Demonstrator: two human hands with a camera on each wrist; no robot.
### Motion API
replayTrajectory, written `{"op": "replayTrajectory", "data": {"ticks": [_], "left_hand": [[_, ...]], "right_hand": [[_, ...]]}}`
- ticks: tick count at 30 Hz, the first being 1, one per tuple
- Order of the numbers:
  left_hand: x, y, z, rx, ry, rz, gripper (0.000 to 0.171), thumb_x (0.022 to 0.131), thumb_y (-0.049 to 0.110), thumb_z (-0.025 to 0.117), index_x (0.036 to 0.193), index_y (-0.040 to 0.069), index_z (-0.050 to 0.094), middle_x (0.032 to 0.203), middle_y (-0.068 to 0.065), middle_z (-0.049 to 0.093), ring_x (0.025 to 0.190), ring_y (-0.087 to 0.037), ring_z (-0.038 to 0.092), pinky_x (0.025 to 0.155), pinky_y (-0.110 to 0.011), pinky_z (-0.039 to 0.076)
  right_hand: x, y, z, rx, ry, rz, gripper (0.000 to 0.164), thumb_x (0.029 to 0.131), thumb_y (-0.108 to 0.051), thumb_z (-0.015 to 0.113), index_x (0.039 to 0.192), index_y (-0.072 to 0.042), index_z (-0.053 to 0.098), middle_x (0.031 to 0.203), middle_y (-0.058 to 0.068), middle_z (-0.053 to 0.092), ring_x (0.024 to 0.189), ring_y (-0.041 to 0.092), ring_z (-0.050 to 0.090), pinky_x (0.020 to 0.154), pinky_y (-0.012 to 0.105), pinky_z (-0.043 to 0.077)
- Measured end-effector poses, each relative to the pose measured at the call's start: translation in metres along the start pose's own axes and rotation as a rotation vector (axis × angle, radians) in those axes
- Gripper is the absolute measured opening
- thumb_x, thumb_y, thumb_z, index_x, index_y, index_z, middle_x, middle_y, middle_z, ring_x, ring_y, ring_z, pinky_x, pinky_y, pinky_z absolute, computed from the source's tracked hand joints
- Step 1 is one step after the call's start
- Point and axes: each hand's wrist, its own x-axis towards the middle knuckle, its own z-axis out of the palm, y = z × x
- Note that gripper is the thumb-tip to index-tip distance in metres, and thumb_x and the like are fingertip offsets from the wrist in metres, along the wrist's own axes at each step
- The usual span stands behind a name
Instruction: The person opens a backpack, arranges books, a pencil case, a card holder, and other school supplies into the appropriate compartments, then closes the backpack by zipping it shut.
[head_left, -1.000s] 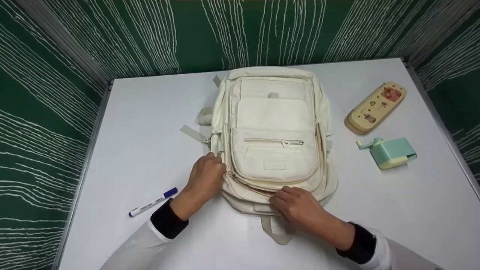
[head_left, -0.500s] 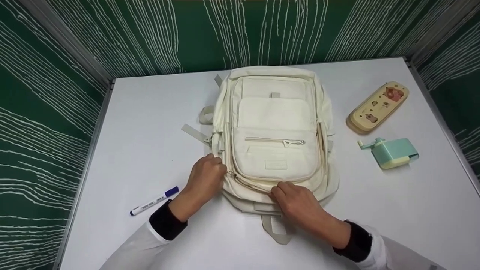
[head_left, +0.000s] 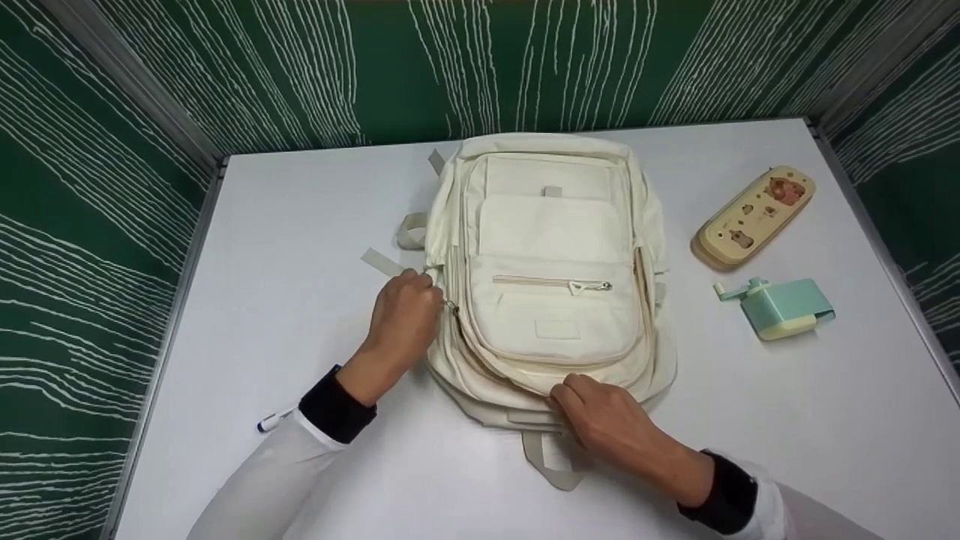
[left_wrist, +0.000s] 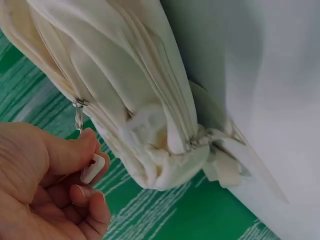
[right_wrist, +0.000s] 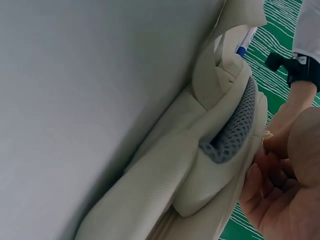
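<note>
A cream backpack (head_left: pixel 555 232) lies front side up on the white table, its lower front zipper partly undone. My left hand (head_left: pixel 405 319) is at its left side. In the left wrist view, the thumb and fingers pinch a pale zipper pull (left_wrist: pixel 93 169) that hangs from the metal slider (left_wrist: pixel 79 103). At the bag's bottom edge, my right hand (head_left: pixel 615 424) pinches the fabric rim of the gap. From the right wrist view, its fingers curl against the bag's edge, and the exact grip is partly hidden.
A yellow pencil case (head_left: pixel 754 217) and a mint pencil sharpener (head_left: pixel 787 306) with a crank are on the table's right side. A marker (head_left: pixel 268 421) lies partly under the left sleeve. Grey straps (head_left: pixel 551 469) stick out from the bag.
My left hand has moved up along the bag's left side, taking the zipper slider with it, and the gap has widened. My right hand stays near the bottom edge, having shifted only slightly.
</note>
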Motion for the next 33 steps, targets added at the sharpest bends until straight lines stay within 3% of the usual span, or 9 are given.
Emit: {"op": "replayTrajectory", "data": {"ticks": [7, 12, 21, 30, 33], "left_hand": [[0.022, -0.017, 0.006, -0.039, -0.054, -0.089, 0.010, 0.077, -0.012, 0.076, 0.078, -0.003, 0.077, 0.075, -0.012, 0.067, 0.075, -0.031, 0.063, 0.068, -0.042, 0.053], [0.039, -0.025, 0.012, -0.090, -0.056, -0.142, 0.009, 0.079, -0.013, 0.074, 0.078, -0.004, 0.077, 0.072, -0.012, 0.065, 0.075, -0.032, 0.064, 0.069, -0.044, 0.056], [0.064, -0.035, 0.023, -0.092, -0.055, -0.203, 0.012, 0.083, -0.013, 0.070, 0.081, -0.006, 0.079, 0.074, -0.017, 0.066, 0.077, -0.035, 0.068, 0.068, -0.047, 0.058], [0.070, -0.039, 0.029, -0.073, -0.041, -0.222, 0.012, 0.085, -0.010, 0.070, 0.082, -0.003, 0.080, 0.078, -0.018, 0.067, 0.078, -0.036, 0.068, 0.069, -0.049, 0.057], [0.067, -0.040, 0.030, -0.126, -0.045, -0.246, 0.010, 0.089, -0.005, 0.071, 0.084, -0.003, 0.080, 0.080, -0.018, 0.067, 0.080, -0.037, 0.067, 0.070, -0.049, 0.057]], "right_hand": [[-0.001, 0.000, -0.002, 0.029, -0.027, 0.001, 0.031, 0.113, -0.017, 0.041, 0.093, -0.005, 0.061, 0.078, 0.000, 0.050, 0.061, 0.012, 0.049, 0.049, 0.027, 0.046], [-0.003, 0.000, -0.001, 0.015, -0.016, -0.014, 0.032, 0.113, -0.016, 0.040, 0.092, -0.005, 0.061, 0.078, 0.000, 0.050, 0.060, 0.012, 0.048, 0.049, 0.027, 0.046], [-0.004, -0.001, 0.002, 0.007, -0.012, -0.020, 0.036, 0.114, -0.015, 0.037, 0.090, -0.006, 0.062, 0.077, -0.001, 0.051, 0.061, 0.013, 0.051, 0.049, 0.025, 0.045], [-0.004, -0.003, 0.001, 0.003, -0.037, -0.016, 0.013, 0.097, -0.004, 0.051, 0.092, -0.007, 0.063, 0.080, -0.001, 0.053, 0.063, 0.014, 0.051, 0.049, 0.025, 0.043], [-0.004, -0.003, 0.000, -0.008, -0.042, -0.003, 0.014, 0.097, -0.004, 0.051, 0.093, -0.007, 0.064, 0.080, -0.001, 0.053, 0.063, 0.015, 0.050, 0.049, 0.025, 0.042]]}}
